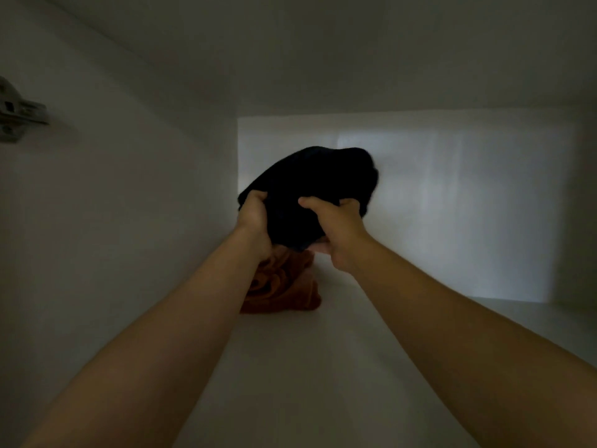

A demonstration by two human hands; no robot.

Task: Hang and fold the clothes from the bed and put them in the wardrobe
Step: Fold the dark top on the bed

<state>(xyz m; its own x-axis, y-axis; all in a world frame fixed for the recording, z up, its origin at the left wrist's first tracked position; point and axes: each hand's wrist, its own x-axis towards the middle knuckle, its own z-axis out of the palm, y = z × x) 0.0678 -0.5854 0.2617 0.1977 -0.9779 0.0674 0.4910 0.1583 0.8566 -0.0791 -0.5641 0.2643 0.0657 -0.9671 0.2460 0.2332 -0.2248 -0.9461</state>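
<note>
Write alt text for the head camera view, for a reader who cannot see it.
The left hand and right hand grip a bundled dark garment in dim light, holding it over an orange cloth that lies on the white wardrobe shelf by the left wall. A metal hinge shows at the far left.

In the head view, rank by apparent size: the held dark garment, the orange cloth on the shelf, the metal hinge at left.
1. dark garment
2. orange cloth, partly hidden
3. metal hinge, though cropped at the frame edge and nearer the camera
</note>
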